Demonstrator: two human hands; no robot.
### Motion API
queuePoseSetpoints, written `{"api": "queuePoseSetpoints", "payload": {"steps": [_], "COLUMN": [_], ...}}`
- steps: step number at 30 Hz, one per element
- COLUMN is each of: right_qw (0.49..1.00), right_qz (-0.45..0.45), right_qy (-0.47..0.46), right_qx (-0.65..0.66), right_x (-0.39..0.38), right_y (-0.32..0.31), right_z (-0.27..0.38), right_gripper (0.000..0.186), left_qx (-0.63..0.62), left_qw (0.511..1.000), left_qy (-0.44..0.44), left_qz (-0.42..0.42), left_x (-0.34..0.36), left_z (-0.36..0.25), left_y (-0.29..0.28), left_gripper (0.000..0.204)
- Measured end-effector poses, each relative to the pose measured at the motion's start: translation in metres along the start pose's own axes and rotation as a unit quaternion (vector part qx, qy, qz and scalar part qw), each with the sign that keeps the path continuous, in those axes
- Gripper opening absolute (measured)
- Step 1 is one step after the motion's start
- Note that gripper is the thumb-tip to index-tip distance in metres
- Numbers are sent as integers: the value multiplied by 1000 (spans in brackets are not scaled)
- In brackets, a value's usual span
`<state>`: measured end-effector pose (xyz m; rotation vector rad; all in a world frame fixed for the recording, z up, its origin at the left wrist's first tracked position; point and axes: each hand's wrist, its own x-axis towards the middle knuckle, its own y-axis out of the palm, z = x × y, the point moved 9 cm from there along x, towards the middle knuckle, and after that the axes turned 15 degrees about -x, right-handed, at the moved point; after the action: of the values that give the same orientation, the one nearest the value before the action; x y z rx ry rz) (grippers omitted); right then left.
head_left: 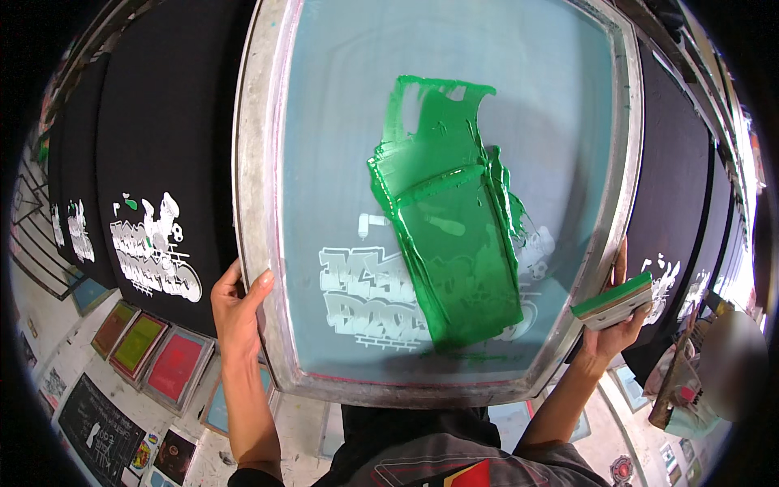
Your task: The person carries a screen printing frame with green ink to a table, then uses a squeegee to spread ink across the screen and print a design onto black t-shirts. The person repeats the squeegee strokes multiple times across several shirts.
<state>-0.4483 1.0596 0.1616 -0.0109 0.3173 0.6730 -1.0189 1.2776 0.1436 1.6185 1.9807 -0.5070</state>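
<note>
A metal-framed printing screen [256,122] with pale blue mesh fills the middle. A thick slab of green ink [454,268] lies on it, over a pale print design [357,268] showing through. My left hand [238,302] grips the screen's left side, thumb on the frame. My right hand [617,337] is at the right side, holding a squeegee [613,300] with a green, ink-coated edge; a finger reaches behind the frame there.
Black fabric pieces with white prints [162,114] line both sides. Below at left are colored screens [177,365] and a dark board [97,426]. Metal rails [28,227] curve along the left. At the far right a blurred person [726,365] is beside the printing bench.
</note>
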Motion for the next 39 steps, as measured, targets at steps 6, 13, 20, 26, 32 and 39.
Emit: {"api": "queuePoseSetpoints", "payload": {"steps": [6, 13, 20, 26, 32, 39], "right_qw": [999, 995, 990, 991, 989, 990], "right_qz": [44, 75, 126, 100, 138, 131], "right_qy": [-3, 3, -22, -6, -13, -19], "right_qx": [29, 62, 67, 84, 45, 51], "right_x": [7, 1, 5, 5, 4, 4], "right_y": [4, 12, 38, 38, 49, 45], "right_z": [6, 6, 12, 12, 15, 13], "right_gripper": [53, 58, 57, 55, 54, 61], "left_qx": [-16, 14, 42, 38, 8, -5], "left_qw": [1000, 1000, 998, 998, 999, 999], "left_qy": [14, 24, 24, 24, 36, 44], "left_qz": [1, 3, 34, 32, 6, 6], "left_x": [0, -3, -6, -3, 9, 11], "left_z": [0, -1, -6, -7, -7, -8], "left_y": [0, 2, 7, 11, 8, 5], "left_gripper": [35, 39, 37, 40, 42, 41]}}
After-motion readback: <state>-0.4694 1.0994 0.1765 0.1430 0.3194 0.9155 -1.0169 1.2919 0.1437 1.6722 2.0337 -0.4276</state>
